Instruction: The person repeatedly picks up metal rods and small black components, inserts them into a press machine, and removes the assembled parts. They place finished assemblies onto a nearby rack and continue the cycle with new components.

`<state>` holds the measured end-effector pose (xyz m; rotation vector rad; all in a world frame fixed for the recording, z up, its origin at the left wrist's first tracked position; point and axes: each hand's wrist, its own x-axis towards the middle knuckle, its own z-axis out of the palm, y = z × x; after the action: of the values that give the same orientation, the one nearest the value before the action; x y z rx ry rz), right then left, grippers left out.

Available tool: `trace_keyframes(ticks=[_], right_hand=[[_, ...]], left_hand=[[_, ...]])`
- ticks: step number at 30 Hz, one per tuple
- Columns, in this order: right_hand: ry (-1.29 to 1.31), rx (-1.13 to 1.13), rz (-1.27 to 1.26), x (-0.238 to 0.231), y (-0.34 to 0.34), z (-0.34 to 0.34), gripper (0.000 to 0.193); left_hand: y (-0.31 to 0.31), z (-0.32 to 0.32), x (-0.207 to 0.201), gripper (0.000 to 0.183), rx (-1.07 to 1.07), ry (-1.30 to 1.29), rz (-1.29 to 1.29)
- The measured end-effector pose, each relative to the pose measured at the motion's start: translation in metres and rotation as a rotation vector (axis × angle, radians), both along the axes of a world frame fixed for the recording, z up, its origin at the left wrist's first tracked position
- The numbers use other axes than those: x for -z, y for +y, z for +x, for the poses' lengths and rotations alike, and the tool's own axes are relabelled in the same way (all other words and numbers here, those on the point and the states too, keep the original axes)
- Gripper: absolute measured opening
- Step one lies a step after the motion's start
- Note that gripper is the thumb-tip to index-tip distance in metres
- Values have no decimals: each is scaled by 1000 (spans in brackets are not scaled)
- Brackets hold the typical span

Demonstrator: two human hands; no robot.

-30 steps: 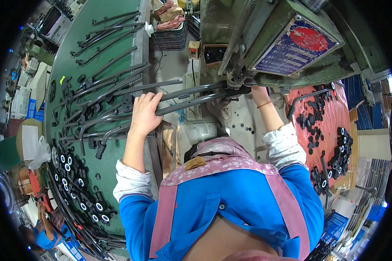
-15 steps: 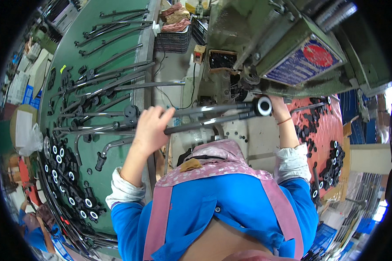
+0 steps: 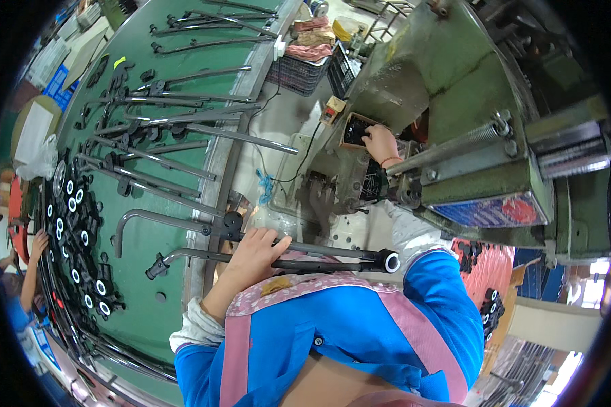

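Note:
My left hand (image 3: 258, 252) is closed around a pair of dark metal tubes (image 3: 312, 251). These meet at a black joint with a white ring (image 3: 392, 262) close to my apron, and their bent ends lie over the green table on the left. A black round fitting (image 3: 233, 222) sits on the upper tube beside my fingers. Farther off, my right hand (image 3: 381, 144) reaches into a cardboard box (image 3: 352, 140) of small black parts. Its fingers are drawn together among them; whatever they pinch is hidden.
A green press machine (image 3: 482, 149) with a spring and rod stands on the right, close to my right forearm. Several tube assemblies (image 3: 176, 129) and black joints with white rings (image 3: 75, 217) cover the green table (image 3: 163, 264). Another person's hand (image 3: 39, 244) shows at far left.
My right hand has left the ringed joint by the press and gone into the parts box. The tubes, in my left hand, have come down nearer my body.

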<state>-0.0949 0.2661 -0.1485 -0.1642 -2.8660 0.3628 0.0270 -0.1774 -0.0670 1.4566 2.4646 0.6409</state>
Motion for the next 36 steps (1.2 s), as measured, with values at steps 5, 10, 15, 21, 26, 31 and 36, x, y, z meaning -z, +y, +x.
trace_keyframes(ticks=[5,10,15,21,26,31,36], right_hand=[[-22,82,-4,-16,-12,-1,17],[-83,127,-76,-18,-10,-5,16],[-38,46,-89,-21,-6,0,17],[-68,55,-73,-21,-14,-1,16],[-30,40,-47,-14,-18,-6,18],[39,72,-59,-9,-16,1,22],[21,72,-109,-14,-11,4,23]], left_hand=[[5,4,7,67,-23,-3,6],[9,2,7,71,-42,-36,-6],[11,-3,8,71,-24,-31,-21],[12,-9,11,71,13,-17,-19],[8,-11,13,72,30,-23,-43],[4,-12,15,71,21,-47,-38],[5,-13,14,72,27,-43,-62]])
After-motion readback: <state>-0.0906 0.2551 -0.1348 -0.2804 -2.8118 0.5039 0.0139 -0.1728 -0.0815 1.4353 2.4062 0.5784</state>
